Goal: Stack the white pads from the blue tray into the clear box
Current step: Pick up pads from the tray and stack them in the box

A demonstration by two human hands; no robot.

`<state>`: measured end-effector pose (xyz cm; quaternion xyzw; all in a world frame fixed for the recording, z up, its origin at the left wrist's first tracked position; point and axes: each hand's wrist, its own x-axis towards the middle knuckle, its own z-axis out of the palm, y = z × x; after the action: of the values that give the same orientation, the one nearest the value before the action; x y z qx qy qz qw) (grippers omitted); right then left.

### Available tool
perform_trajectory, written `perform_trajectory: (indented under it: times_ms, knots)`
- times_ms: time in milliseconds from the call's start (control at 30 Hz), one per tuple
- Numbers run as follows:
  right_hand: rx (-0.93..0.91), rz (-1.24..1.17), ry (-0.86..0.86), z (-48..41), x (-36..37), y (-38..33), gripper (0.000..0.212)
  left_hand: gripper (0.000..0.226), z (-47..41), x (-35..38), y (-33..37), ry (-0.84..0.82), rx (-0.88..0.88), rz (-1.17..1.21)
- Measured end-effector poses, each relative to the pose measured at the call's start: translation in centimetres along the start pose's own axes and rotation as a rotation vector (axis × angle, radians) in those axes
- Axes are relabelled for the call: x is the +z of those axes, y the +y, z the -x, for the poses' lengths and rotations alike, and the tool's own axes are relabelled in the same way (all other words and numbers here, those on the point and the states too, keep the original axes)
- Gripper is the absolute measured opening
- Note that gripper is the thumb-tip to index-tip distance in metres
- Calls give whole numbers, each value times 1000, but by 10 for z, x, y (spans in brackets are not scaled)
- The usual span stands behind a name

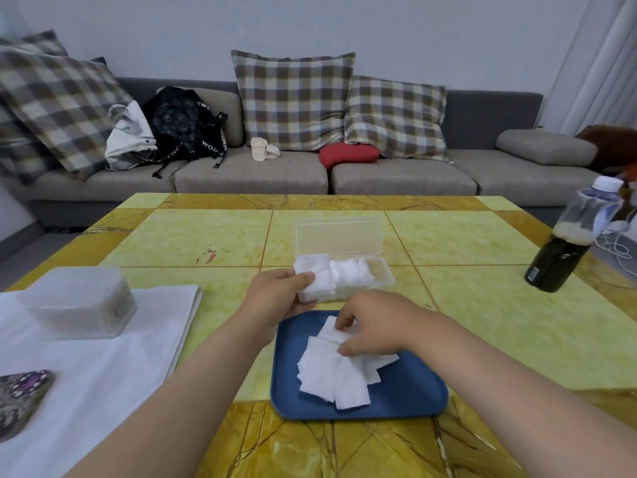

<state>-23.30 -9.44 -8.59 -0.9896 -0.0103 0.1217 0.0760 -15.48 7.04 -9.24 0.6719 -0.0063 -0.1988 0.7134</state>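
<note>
Midway: stacking pads (pixel 331 374) into box (pixel 379 281).
Your left hand (pixel 275 298) grips a stack (pixel 315 274) at the box; right hand (pixel 372 326) pinches one on the tray (pixel 413 391) — lift it singly.

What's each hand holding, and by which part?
Left hand grips a stack of white pads by its near edge. Right hand pinches one pad on the blue tray by its far corner.

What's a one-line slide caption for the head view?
Left hand holds a stack of white pads at the open clear box; right hand pinches loose pads on the blue tray.
</note>
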Motion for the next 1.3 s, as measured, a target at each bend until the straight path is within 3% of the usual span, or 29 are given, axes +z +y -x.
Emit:
perform_trajectory:
  times_ms: [167,267,433,567,667,867,1300]
  knots:
    - [33,-43,45,-2,1,-3,33,12,1,1,-1,13,27,-47]
    - [81,-278,63,-3,-1,5,23,10,-1,0,-1,41,56,-80]
    - [131,-724,177,0,-15,16,38,7,-2,-2,-4,129,92,-95]
    - [161,-1036,236,8,-29,17,11,7,0,0,-6,122,58,-59]
    - [168,-1198,274,9,-31,16,11,13,3,6,-7,36,-8,26]
    - [241,-1203,342,6,-28,4,10,18,11,18,-6,-154,11,81]
    - [330,-1283,537,6,-28,-5,7,19,15,21,-8,-132,-33,212]
